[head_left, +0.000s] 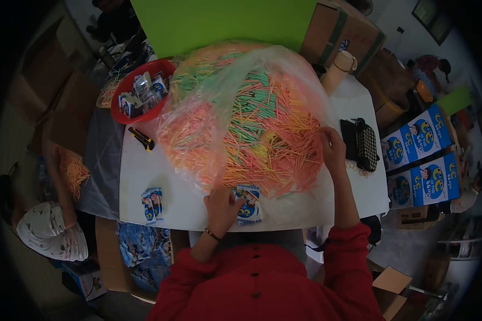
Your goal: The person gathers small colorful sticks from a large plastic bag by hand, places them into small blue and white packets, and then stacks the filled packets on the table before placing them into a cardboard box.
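White work table (144,171) seen from above, packed workshop around it, with cardboard cartons and a row of blue cartoon boxes (423,160) off to the right. Most of the tabletop is taken up by a huge clear plastic bag (214,101) of thin coloured sticks (262,123) in orange, green, yellow and pink. Its mouth is spread wide towards the person, so the pile is easy to reach from the seat.

Left hand (221,207) sits at the near edge, fingers curled and thumb laid across a packet stack (250,206) of small printed sachets. It looks like the hand is pinning them to the table right by the body. Right hand (332,148) is up on the right flank of the stick pile, fingertips down among the sticks. I can't tell whether it has pinched any or is only touching them.

More loose sachets (153,204) lie to the left. Further back there's a red bowl (119,116) holding more of them, and a yellow utility knife (142,138) just beside it. A black pouch (363,144) and a beige tumbler (339,68) are parked clear of the bag on the right. Another person (51,230) crouches on the floor at left with their own bunch of sticks.
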### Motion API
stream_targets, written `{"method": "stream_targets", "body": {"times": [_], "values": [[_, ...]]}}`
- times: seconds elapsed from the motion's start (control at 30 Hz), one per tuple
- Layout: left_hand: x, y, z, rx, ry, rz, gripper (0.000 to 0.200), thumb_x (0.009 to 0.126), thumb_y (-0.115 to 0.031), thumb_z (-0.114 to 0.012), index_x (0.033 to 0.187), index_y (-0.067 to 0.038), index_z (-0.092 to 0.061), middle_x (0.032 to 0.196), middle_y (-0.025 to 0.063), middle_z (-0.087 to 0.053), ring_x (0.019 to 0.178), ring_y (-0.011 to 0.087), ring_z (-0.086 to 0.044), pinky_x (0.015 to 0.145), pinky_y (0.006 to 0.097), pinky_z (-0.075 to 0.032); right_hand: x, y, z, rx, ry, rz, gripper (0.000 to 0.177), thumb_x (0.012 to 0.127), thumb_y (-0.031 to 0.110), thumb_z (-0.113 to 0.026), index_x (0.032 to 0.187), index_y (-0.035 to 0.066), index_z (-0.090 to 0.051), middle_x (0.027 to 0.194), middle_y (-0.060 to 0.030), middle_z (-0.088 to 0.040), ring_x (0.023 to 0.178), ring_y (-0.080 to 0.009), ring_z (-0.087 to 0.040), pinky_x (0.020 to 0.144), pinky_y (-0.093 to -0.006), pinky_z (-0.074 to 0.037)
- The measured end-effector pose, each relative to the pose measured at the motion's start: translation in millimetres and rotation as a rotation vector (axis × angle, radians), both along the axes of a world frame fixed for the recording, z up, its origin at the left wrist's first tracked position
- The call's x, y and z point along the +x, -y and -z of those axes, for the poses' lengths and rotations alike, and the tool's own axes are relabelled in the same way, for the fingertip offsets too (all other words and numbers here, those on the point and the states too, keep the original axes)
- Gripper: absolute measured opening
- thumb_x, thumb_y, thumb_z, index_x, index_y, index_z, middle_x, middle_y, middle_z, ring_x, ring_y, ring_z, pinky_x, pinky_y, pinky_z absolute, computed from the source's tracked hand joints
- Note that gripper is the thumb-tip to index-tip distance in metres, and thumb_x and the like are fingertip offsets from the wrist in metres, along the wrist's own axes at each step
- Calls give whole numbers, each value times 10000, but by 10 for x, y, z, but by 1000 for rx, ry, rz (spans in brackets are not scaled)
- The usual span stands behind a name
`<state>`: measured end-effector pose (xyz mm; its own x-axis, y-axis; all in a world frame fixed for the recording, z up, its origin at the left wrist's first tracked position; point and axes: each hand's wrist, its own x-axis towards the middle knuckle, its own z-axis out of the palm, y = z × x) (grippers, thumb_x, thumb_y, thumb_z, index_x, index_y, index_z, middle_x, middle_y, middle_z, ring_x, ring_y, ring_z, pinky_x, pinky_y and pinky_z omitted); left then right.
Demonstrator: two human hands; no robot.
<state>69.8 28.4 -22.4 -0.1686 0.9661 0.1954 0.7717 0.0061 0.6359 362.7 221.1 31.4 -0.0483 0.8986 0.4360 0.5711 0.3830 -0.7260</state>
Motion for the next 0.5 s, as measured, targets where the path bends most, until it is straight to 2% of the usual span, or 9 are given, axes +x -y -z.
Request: {"method": "stream_targets", "body": {"times": [0.07, 0.13, 0.2, 0.23, 0.3, 0.37, 0.4, 0.43, 0.5], "values": [[-54, -23, 82, -110, 129, 8, 264, 710, -256, -782, 727, -123, -555, 749, 20, -530, 786, 238, -512, 736, 384, -316, 9, -94, -72, 59, 40, -32, 146, 911, 74, -587, 1043, 22, -620, 990, -125, -670, 920, -240, -654, 802, -303, -494], [-68, -26, 93, -107, 168, 13, 236, 713, -244, -777, 750, -121, -579, 757, 19, -539, 798, 233, -519, 733, 380, -317, -22, -192, -159, 116, 78, -56, 167, 913, 84, -589, 1066, 24, -620, 1002, -117, -673, 932, -243, -651, 826, -298, -492], [-71, -3, 117, -105, 206, 18, 211, 717, -232, -773, 772, -119, -603, 765, 18, -549, 809, 227, -526, 729, 377, -318, -115, -330, -221, 246, 296, -125, 192, 896, 67, -590, 1082, 37, -624, 1054, -120, -659, 988, -294, -631, 845, -350, -496], [-73, 19, 134, -77, 177, 38, 172, 737, -209, -755, 807, -116, -629, 783, 26, -559, 814, 228, -530, 734, 379, -323, -161, -406, -224, 249, 294, -123, 192, 896, 67, -590, 1082, 37, -624, 1054, -120, -659, 988, -294, -631, 845, -350, -496], [-55, 16, 80, -44, 145, 57, 139, 757, -186, -736, 841, -112, -654, 800, 33, -569, 820, 229, -534, 739, 380, -329, -272, -572, -196, 230, 510, -195, 278, 848, 35, -591, 1126, 38, -606, 1131, -138, -615, 1059, -327, -582, 886, -386, -482], [31, 18, -131, 201, -49, 41, 132, 799, -135, -687, 924, -99, -671, 819, 51, -572, 812, 243, -535, 756, 386, -340, -395, -728, -180, 335, 620, -170, 297, 820, 42, -581, 1117, 31, -596, 1116, -134, -605, 1045, -320, -578, 883, -386, -482], [46, 11, -180, 204, -53, 37, 132, 799, -135, -687, 924, -99, -671, 819, 51, -572, 812, 243, -535, 756, 386, -340, -444, -793, -176, 438, 730, -143, 317, 792, 48, -570, 1108, 24, -586, 1101, -130, -594, 1031, -312, -573, 881, -385, -482], [52, 6, -221, 236, -32, 28, 125, 813, -127, -670, 931, -87, -663, 830, 62, -575, 810, 253, -534, 758, 389, -348, -479, -846, -176, 443, 725, -146, 317, 792, 48, -570, 1108, 24, -586, 1101, -130, -594, 1031, -312, -573, 881, -385, -482], [5, -4, -199, 270, -17, 16, 120, 827, -119, -652, 938, -75, -656, 841, 73, -579, 808, 263, -532, 759, 392, -357, -546, -938, -144, 511, 898, -33, 286, 786, 96, -578, 1058, 9, -570, 1070, -139, -572, 1027, -280, -565, 891, -366, -472]]}}
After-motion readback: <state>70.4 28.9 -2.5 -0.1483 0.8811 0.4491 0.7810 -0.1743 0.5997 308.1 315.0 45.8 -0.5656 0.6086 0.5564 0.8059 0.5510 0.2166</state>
